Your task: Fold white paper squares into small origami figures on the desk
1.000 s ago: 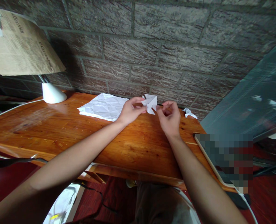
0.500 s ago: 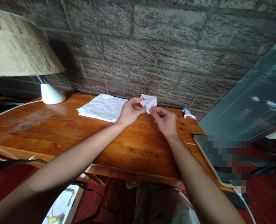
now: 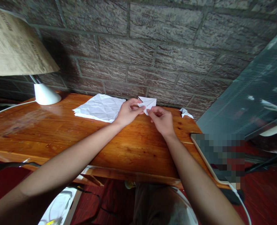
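A small folded white paper piece [image 3: 148,102] is held just above the far edge of the wooden table [image 3: 58,131], close to the brick wall. My left hand [image 3: 127,112] pinches its left side with thumb and fingers closed. My right hand [image 3: 161,120] pinches its lower right corner, fingers curled. A creased white paper sheet [image 3: 98,107] lies flat on the table just left of my left hand.
A lamp with a white base [image 3: 44,94] and paper-covered shade [image 3: 14,47] stands at the back left. A small folded paper scrap [image 3: 185,112] lies at the back right. A blurred flat device [image 3: 219,156] sits on the table's right edge.
My right hand has moved left and taken hold of the folded paper's lower corner. The view has shifted slightly to the right; my left hand keeps its grip.
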`<action>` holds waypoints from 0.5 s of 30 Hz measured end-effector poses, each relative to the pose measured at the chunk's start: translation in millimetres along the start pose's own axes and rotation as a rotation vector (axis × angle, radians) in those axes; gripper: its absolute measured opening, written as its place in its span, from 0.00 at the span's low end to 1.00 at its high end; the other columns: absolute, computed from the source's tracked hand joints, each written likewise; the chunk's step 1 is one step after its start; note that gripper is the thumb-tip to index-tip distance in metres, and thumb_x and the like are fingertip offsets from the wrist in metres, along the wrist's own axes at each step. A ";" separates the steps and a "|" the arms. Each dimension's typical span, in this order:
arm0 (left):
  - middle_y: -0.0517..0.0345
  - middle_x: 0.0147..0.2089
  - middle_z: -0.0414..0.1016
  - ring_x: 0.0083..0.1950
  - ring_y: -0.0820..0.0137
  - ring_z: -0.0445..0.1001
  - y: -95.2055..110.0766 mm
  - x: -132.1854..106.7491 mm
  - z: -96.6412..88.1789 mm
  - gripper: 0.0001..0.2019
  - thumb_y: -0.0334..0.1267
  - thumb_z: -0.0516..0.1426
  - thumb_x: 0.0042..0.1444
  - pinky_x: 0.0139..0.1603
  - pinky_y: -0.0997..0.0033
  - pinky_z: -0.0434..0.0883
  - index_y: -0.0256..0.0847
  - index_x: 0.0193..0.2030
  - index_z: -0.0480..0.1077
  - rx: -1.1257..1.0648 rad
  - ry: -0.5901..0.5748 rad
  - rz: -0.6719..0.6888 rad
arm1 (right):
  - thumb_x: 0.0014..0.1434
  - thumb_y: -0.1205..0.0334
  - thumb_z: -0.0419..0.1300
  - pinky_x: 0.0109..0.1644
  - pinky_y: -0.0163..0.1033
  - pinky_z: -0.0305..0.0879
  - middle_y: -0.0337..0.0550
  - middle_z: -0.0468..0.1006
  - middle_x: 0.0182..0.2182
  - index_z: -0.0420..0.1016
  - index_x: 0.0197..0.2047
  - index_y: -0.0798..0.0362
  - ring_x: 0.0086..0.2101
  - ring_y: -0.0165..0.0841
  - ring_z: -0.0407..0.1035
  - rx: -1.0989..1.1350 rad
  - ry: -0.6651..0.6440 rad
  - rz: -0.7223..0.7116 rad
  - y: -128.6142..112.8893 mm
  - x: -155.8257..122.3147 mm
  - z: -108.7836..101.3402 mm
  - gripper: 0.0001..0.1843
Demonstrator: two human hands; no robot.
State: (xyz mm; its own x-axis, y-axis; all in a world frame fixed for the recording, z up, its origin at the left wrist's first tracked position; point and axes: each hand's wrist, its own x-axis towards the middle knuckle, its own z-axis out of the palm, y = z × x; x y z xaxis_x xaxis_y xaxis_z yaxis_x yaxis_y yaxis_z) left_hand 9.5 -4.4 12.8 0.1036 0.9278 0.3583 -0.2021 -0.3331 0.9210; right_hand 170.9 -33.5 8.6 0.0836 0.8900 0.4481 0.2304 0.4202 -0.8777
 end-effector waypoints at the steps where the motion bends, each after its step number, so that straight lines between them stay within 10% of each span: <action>1: 0.61 0.31 0.79 0.31 0.72 0.81 0.0 -0.1 0.2 0.17 0.39 0.71 0.45 0.38 0.71 0.80 0.37 0.38 0.72 0.001 0.000 -0.005 | 0.51 0.45 0.68 0.22 0.32 0.65 0.42 0.81 0.31 0.81 0.34 0.54 0.24 0.29 0.69 0.010 0.000 0.000 0.5 0.3 0.2 0.19; 15: 0.58 0.33 0.80 0.33 0.71 0.81 1.8 1.2 -3.3 0.22 0.52 0.71 0.44 0.37 0.70 0.81 0.35 0.36 0.77 0.018 -0.044 0.007 | 0.50 0.42 0.71 0.23 0.33 0.60 0.39 0.78 0.29 0.79 0.37 0.54 0.22 0.25 0.62 0.142 -0.058 0.062 -5.1 2.4 -3.5 0.23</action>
State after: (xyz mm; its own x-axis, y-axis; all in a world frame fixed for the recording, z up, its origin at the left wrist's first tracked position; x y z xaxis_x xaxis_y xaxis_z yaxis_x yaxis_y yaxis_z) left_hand 6.1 -3.3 14.4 0.1453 0.9171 0.3713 -0.1858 -0.3433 0.9207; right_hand 173.4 -34.1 14.8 0.0361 0.9219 0.3856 0.0866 0.3816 -0.9203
